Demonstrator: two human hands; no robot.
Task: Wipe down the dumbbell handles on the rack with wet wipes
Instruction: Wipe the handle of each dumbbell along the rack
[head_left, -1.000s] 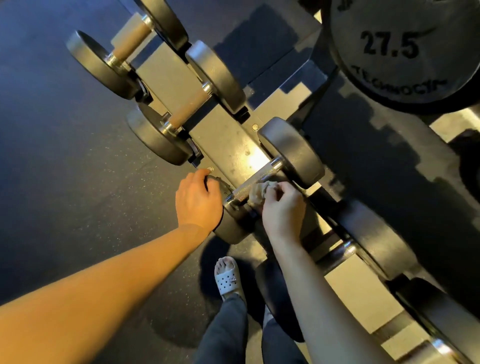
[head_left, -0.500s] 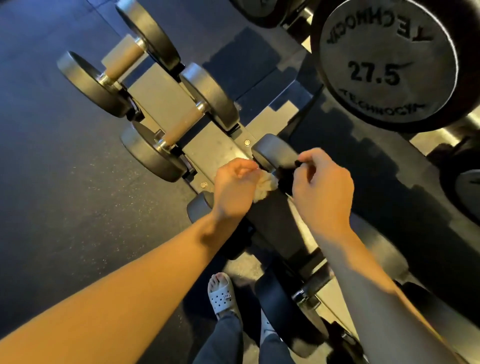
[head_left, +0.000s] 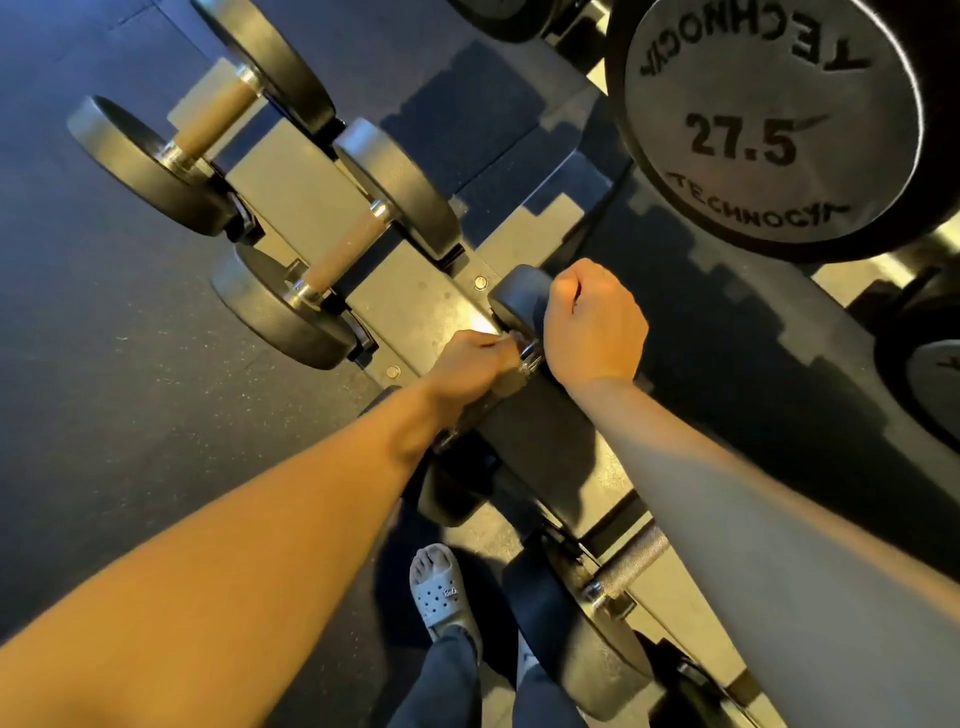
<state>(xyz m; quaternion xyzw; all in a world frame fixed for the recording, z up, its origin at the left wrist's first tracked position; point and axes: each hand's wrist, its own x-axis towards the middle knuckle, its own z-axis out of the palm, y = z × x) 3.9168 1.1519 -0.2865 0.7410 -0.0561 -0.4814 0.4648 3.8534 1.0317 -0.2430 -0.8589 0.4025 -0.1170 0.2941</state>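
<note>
Dark rubber floor (head_left: 104, 415) runs along the left and the grey rack (head_left: 415, 312) slants across the middle, under warm, dim light. A second ago my right hand (head_left: 592, 322) rubbed the wipe on this dumbbell (head_left: 514, 296) while my left hand (head_left: 475, 364) steadied the near end. Then the wipe passed across, and now the roles are swapped. My left fingers are wrapped round the handle (head_left: 530, 358) at its far end, and my right fingers are curled into a fist against the far weight head. I judge this handle is getting a second pass from the other side, so it is nearly done. The two tan-handled dumbbells (head_left: 348, 249) further up the rack come next or are done already; I cannot say which

The wipe itself is hidden under my left palm; I cannot point to any clear part of it. Most of the handle is covered by my hand and forearm. Whether my right fist grips the head or only leans on it I cannot tell. The near head sits in deep shadow below my wrist, and the big 27.5 weight (head_left: 769, 130) is cut off at the frame edge
</note>
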